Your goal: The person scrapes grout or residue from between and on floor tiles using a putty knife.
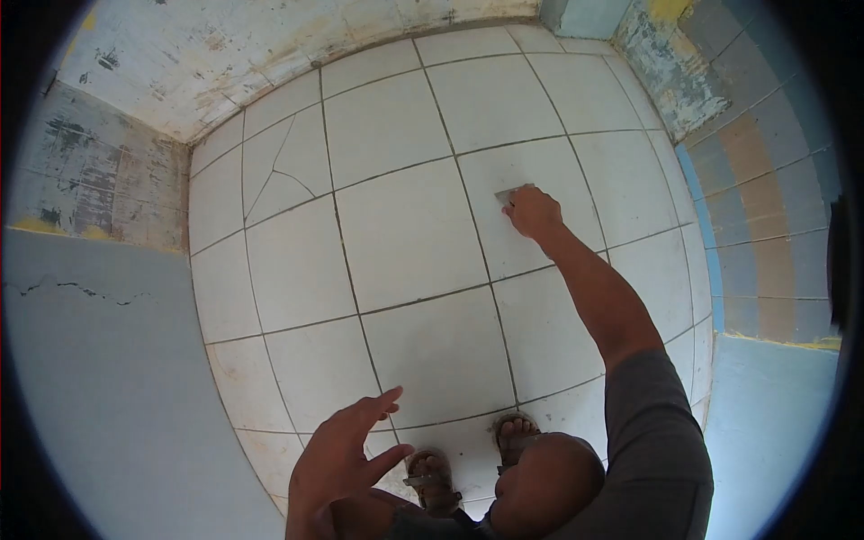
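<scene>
Two bare hands show in the head view. The right hand [537, 212] reaches out over the tiled floor [409, 234], its fingers closed around a flat grey piece [504, 195], much of which the grip hides. The piece juts out to the left of the knuckles, low over a pale tile right of the middle, between the joints. Whether its edge touches the tile, I cannot tell.

The left hand [335, 454] is at the near left, raised, its fingers loosely bent, the thumb well apart from them, and nothing shows in its grasp. Close to its right are two sandalled feet [432, 477], with a bare knee [551, 481] bent beside them.

The step in hand looks to be work with the flat piece at floor level, by the right hand alone. A further move there calls for a firm hold, the edge kept low and even, and knuckles kept off the tile; the left hand looks free to steady the body.

At the far left a tile has branching cracks [274, 170]. Beyond the floor stands a stained wall [180, 45]; at the right is a wall with a brown band [760, 180].
</scene>
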`<state>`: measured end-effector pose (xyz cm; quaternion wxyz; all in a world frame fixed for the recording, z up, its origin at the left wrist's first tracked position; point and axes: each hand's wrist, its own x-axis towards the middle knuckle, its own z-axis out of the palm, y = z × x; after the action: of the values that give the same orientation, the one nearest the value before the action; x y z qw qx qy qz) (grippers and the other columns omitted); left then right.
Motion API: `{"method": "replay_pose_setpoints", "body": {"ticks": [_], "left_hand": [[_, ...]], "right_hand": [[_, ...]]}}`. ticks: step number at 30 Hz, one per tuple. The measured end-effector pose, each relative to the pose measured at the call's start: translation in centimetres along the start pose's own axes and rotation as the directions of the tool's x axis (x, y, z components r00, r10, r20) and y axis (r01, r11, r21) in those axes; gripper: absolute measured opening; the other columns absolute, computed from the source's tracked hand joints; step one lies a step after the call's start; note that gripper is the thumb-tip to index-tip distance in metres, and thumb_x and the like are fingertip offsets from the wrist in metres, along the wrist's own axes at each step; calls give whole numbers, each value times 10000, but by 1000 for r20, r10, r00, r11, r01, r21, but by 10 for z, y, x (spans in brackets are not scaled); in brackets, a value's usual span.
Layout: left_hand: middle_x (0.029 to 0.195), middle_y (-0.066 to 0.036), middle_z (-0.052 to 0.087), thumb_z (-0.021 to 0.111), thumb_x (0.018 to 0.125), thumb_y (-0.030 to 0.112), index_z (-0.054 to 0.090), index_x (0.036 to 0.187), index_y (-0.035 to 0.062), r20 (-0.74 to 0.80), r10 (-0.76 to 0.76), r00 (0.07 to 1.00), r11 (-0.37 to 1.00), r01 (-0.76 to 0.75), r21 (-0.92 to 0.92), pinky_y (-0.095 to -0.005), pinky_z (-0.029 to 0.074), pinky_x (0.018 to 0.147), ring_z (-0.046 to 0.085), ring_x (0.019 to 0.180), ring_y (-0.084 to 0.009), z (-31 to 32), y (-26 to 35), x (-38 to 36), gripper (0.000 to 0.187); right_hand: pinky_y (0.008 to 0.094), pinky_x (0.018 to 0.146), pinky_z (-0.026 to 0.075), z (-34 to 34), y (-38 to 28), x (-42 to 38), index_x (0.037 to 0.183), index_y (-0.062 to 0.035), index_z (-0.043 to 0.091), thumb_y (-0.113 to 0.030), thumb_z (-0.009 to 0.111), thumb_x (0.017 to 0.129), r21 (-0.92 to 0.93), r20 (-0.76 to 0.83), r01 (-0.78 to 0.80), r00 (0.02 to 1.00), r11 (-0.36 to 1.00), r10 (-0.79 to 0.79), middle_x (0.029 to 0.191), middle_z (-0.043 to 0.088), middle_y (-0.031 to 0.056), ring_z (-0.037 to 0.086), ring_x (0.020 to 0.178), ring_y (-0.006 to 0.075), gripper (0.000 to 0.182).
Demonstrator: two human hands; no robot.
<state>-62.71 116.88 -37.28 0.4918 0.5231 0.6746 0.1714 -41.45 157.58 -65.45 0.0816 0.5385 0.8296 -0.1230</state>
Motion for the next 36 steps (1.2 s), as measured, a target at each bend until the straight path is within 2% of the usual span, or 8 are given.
{"method": "replay_pose_setpoints", "body": {"ticks": [6, 8, 12, 14, 16, 26, 29, 36], "left_hand": [[1305, -128, 753, 927, 872, 275, 544, 1606, 150, 68, 10, 998, 981, -23, 194, -444, 570, 1033, 718, 1206, -334, 6, 12, -6, 837], [1316, -127, 749, 919, 878, 304, 549, 1603, 158, 38, -21, 999, 989, 15, 144, -447, 561, 1043, 714, 1209, -337, 4, 13, -12, 827], [1332, -122, 746, 911, 887, 329, 552, 1598, 155, 13, -64, 998, 948, 57, 313, -451, 558, 1050, 712, 1215, -337, 3, 7, -27, 815], [1345, -124, 744, 903, 898, 339, 560, 1588, 134, 48, -109, 993, 948, 90, 306, -451, 554, 1056, 710, 1224, -336, 2, 17, -32, 798], [1347, -126, 744, 903, 897, 337, 565, 1583, 124, 55, -112, 992, 955, 92, 281, -451, 554, 1055, 710, 1227, -336, 3, 22, -35, 794], [1286, -137, 755, 936, 853, 250, 579, 1563, 107, -11, -167, 986, 962, 166, 216, -449, 569, 1023, 720, 1205, -344, 5, 6, -29, 807], [1262, -151, 757, 940, 844, 239, 578, 1565, 114, -40, -94, 995, 967, 101, 233, -451, 575, 1012, 728, 1193, -342, 5, 6, -29, 816], [1350, -143, 732, 884, 910, 328, 555, 1589, 131, 43, -69, 997, 962, 55, 267, -452, 544, 1053, 695, 1234, -356, 13, 24, -20, 780]], "right_hand": [[505, 1015, 624, -24, -21, 23, 1205, -53, 778, -429, 719, 1041, 141, 209, -230, 958, 963, 198, 1352, 729, 230, 715, 1279, 384, 414], [497, 1009, 626, 12, -6, 7, 1224, -57, 782, -443, 727, 1036, 64, -7, 20, 1000, 998, -19, 1361, 722, 247, 712, 1279, 395, 432], [509, 1016, 615, 9, -6, -37, 1269, -79, 778, -460, 721, 1038, 57, -72, 81, 994, 995, -77, 1304, 750, 235, 720, 1250, 405, 449], [527, 1022, 600, -30, -3, -16, 1310, -107, 768, -475, 709, 1042, 92, 221, -18, 975, 996, -3, 1307, 752, 221, 724, 1233, 407, 459], [532, 1026, 592, -39, 2, 15, 1283, -116, 779, -492, 699, 1046, 195, 17, 7, 1000, 981, -10, 1303, 756, 199, 724, 1235, 384, 452], [476, 773, 645, -50, -12, 39, 1062, -37, 789, -465, 749, 1005, 13, 439, 110, 892, 994, -105, 860, 806, 112, 781, 688, 280, 434], [510, 1002, 601, -12, 17, -68, 1197, -72, 780, -462, 777, 970, -56, 397, 205, 903, 977, -166, 1277, 776, 182, 722, 1241, 373, 451], [517, 1011, 591, -5, 45, -212, 1289, -134, 764, -461, 749, 1009, 69, 380, 19, 924, 997, -44, 1305, 716, 155, 709, 1210, 402, 431]]}}
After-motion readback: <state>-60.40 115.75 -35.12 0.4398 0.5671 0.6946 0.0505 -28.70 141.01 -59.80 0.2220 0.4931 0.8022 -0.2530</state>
